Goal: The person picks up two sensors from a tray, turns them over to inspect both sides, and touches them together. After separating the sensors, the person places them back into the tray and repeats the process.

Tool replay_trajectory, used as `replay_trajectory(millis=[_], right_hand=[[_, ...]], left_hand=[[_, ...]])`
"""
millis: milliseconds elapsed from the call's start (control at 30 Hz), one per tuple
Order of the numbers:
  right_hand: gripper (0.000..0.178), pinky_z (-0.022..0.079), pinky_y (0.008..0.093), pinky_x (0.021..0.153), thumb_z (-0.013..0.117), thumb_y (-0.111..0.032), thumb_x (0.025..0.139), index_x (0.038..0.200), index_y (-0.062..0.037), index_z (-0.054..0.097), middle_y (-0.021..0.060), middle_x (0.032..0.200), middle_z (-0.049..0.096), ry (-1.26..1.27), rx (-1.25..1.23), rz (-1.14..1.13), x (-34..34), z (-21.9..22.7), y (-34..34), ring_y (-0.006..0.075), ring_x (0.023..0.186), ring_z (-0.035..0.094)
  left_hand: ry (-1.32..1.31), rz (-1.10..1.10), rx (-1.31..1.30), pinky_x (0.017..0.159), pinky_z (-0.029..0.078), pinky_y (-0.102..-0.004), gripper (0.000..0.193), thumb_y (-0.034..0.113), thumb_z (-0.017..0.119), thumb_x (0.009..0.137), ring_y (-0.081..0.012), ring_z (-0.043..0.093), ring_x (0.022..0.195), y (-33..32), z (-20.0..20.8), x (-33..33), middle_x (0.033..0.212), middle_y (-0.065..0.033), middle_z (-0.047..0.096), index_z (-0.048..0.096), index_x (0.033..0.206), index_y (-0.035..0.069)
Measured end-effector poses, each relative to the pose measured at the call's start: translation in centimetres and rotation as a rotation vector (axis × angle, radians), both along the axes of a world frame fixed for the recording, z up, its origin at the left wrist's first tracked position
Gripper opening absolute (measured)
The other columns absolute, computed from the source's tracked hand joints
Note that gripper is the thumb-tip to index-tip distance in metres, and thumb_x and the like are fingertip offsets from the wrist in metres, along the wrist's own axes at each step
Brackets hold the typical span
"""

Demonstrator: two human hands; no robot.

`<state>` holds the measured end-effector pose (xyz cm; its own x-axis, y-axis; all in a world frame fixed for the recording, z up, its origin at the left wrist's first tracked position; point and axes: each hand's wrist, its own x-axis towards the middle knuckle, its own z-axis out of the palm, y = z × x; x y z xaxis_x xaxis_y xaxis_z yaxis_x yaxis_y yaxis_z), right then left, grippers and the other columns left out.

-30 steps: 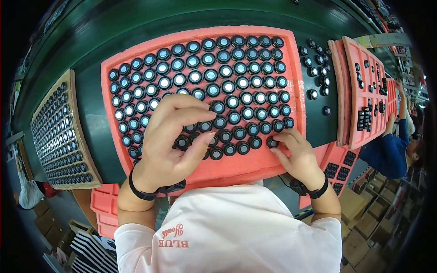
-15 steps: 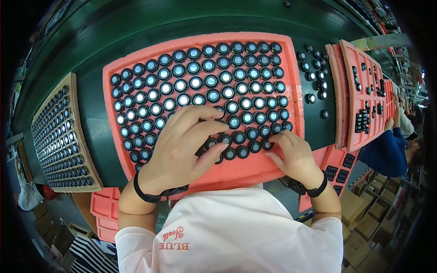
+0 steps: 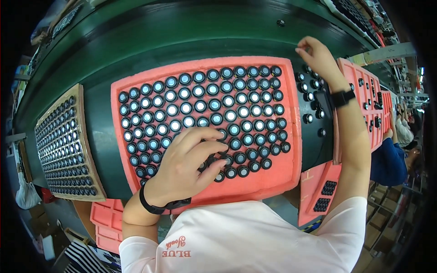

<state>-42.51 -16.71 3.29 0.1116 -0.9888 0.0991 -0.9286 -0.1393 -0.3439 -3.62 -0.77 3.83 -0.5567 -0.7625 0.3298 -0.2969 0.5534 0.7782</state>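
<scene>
Rows of black round parts with pale, shiny tops (image 3: 170, 95) fill most of a pink foam tray (image 3: 282, 175) in front of me. My left hand (image 3: 186, 161) is over the tray's near middle. Its fingers curve apart from the thumb, whose tip rests at one of the parts in the near rows; the palm hides several others. My right hand (image 3: 316, 54) is raised off the tray, beyond its far right corner, fingers loosely bent and apart. Nothing shows in it. Close below it, loose black round parts (image 3: 308, 118) stand on the green surface.
To the left lies a tan tray (image 3: 96, 184) of similar parts. Pink compartment trays (image 3: 346, 68) are stacked at the right, with another pink tray (image 3: 309, 191) lower down. A lone part (image 3: 281, 22) sits far back on the green surface (image 3: 191, 27). A person in blue (image 3: 389, 159) is at far right.
My right hand has let go of the part at the near row's right end and moved up and right, away from the tray. My left hand stays over the same parts. The view has shifted.
</scene>
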Motion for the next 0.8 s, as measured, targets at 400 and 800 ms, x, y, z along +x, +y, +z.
replay_trajectory(millis=[400,800], right_hand=[[0.033,0.05,0.044,0.091,0.06,-0.015,0.08,0.111,-0.0075,0.066,0.0212,0.109,0.065,0.232,-0.016,-0.03,0.1,-7.0,-14.1,0.0361,0.104,0.062],[0.026,0.047,0.0244,0.067,0.064,-0.012,0.086,0.109,0.0001,0.057,0.0044,0.089,0.062,-0.641,0.063,0.129,5.0,0.8,-1.8,0.008,0.074,0.054]], left_hand=[[0.004,0.015,0.051,0.079,0.049,-0.0366,0.027,0.003,0.074,0.073,-0.0284,0.06,0.093,-1.1,-0.1,0.1,0.108,-0.013,0.06,0.064,0.098,0.002],[-0.007,0.011,0.082,0.082,0.05,-0.0346,0.024,-0.004,0.069,0.072,-0.027,0.061,0.094,-0.2,0.2,-0.2,0.108,-0.015,0.06,0.063,0.095,0.0]])
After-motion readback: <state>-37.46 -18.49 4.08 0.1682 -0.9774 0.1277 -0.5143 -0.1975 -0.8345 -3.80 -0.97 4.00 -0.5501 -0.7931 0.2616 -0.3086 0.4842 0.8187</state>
